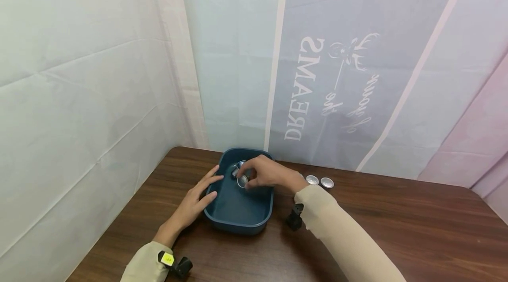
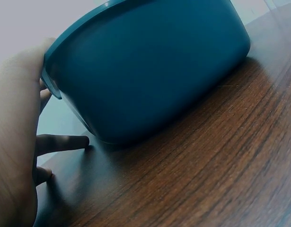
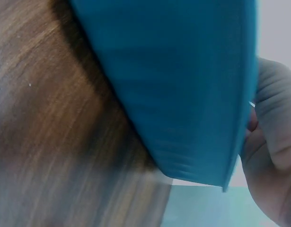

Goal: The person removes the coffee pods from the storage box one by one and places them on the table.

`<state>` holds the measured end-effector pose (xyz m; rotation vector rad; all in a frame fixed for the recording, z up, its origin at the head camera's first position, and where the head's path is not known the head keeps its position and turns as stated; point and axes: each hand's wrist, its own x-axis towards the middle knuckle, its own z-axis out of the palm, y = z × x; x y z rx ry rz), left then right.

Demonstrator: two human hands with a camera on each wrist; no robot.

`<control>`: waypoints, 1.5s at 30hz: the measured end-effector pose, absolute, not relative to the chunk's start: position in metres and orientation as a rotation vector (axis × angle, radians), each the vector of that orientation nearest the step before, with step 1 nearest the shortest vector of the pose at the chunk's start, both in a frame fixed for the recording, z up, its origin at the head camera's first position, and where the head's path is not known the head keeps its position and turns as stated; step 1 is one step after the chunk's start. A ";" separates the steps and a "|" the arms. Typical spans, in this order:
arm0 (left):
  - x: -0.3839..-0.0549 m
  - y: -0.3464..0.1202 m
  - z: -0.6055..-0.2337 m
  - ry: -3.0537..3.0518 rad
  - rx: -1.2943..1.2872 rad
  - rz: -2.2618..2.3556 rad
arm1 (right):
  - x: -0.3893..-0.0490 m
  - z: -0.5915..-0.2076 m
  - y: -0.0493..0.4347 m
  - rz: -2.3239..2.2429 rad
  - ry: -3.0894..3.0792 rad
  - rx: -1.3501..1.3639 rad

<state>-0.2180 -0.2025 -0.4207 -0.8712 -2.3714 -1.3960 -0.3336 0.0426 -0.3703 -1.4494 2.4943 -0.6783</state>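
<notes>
A dark blue plastic basin (image 1: 238,209) stands on the table, with a few shiny metal pieces (image 1: 235,172) inside near its far end. Over the basin my right hand (image 1: 262,172) pinches a small round silver metal cup (image 1: 242,181) between thumb and forefinger. In the right wrist view the basin's wall hides that cup, and only part of the right hand (image 3: 273,137) shows past the rim. My left hand (image 1: 196,198) rests at the basin's left rim with its fingers spread and fairly straight. From the left wrist view, some left fingers (image 2: 65,142) reach down beside the basin's outer wall.
To the right of the basin, small round silver cups (image 1: 312,180) lie on the brown wooden table (image 1: 377,220), one partly behind the right forearm. A printed cloth (image 1: 341,88) hangs along the table's back edge, and a pale cloth (image 1: 87,75) hangs on the left.
</notes>
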 end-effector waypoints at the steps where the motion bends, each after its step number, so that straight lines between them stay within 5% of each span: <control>1: -0.218 -0.202 -0.421 -2.368 -0.873 -1.397 | -0.333 -0.369 0.044 -0.689 2.502 -1.459; 12: -0.218 -0.202 -0.421 -2.369 -0.858 -1.399 | -0.323 -0.347 0.073 -0.888 2.530 -1.526; 45: -0.214 -0.200 -0.419 -2.375 -0.848 -1.396 | -0.290 -0.353 0.183 -1.530 2.597 -1.050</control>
